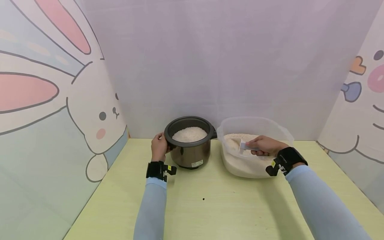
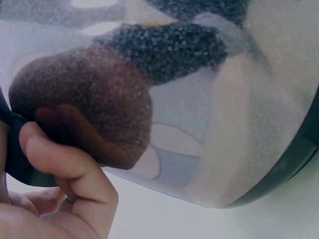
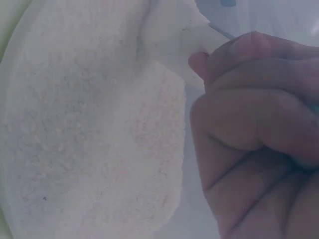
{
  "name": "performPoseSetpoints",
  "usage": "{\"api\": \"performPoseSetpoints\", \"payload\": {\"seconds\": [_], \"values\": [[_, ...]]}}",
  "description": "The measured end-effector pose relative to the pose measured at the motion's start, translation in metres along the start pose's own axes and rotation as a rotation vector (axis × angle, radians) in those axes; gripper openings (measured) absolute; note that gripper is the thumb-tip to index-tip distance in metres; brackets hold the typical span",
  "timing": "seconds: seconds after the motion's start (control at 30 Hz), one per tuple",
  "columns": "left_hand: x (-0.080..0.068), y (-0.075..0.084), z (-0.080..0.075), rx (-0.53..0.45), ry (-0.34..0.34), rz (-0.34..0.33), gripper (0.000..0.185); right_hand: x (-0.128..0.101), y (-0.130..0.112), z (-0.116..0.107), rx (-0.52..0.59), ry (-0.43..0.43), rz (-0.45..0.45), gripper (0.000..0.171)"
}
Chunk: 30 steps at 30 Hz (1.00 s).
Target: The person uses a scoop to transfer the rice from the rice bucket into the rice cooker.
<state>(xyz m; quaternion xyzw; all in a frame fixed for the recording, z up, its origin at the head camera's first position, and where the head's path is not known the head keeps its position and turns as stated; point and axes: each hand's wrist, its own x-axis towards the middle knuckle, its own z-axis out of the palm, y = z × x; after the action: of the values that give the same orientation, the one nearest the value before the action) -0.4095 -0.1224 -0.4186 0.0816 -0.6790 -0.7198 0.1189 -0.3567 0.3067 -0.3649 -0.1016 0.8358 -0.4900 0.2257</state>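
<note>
A dark brown rice cooker (image 1: 187, 154), its lid off, stands at the back of the table with white rice (image 1: 190, 134) inside. My left hand (image 1: 159, 147) grips the black handle (image 2: 30, 159) on the cooker's left side; in the left wrist view the fingers curl round it. To the right, a clear plastic container (image 1: 255, 122) holds a large heap of rice (image 1: 240, 170). My right hand (image 1: 265, 145) reaches over its near rim and holds a white scoop (image 1: 242, 145) by the handle. The scoop's head is at the rice; how much it holds cannot be told.
The pale yellow table (image 1: 186, 213) bears a tiny black speck (image 1: 203, 199) near its middle. Right behind the cooker and container rises a plain pale wall (image 1: 216, 66). Printed cartoon panels (image 1: 99, 140) close off both sides.
</note>
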Motion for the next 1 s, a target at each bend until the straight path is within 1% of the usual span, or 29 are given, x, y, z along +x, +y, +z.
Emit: {"api": "performPoseSetpoints", "payload": {"seconds": [0.1,0.27,0.4,0.5,0.77,1.0], "values": [[0.0002,0.0006,-0.0005,0.0,-0.001,0.0,0.044,-0.0021,-0.0007,-0.001,0.06,-0.003,-0.02,0.043],[0.0004,0.0008,-0.001,0.0,-0.001,0.001,0.044,-0.0051,-0.0012,-0.0018,0.156,0.0,-0.054,0.038],[0.0009,-0.0005,-0.0005,0.004,0.001,-0.003,0.043,-0.0061,0.0003,-0.0023,0.223,0.006,-0.06,0.035],[0.0011,-0.0014,-0.0004,0.004,0.003,-0.004,0.043,-0.0057,0.0018,-0.0028,0.265,0.006,-0.062,0.035],[0.0012,-0.0011,-0.0004,0.01,-0.003,-0.011,0.044,-0.0071,0.0035,-0.0037,0.327,0.049,-0.037,0.043],[0.0006,0.0003,0.0,0.005,0.002,-0.01,0.043,-0.0095,0.0008,-0.0036,0.371,0.073,-0.069,0.046]]}}
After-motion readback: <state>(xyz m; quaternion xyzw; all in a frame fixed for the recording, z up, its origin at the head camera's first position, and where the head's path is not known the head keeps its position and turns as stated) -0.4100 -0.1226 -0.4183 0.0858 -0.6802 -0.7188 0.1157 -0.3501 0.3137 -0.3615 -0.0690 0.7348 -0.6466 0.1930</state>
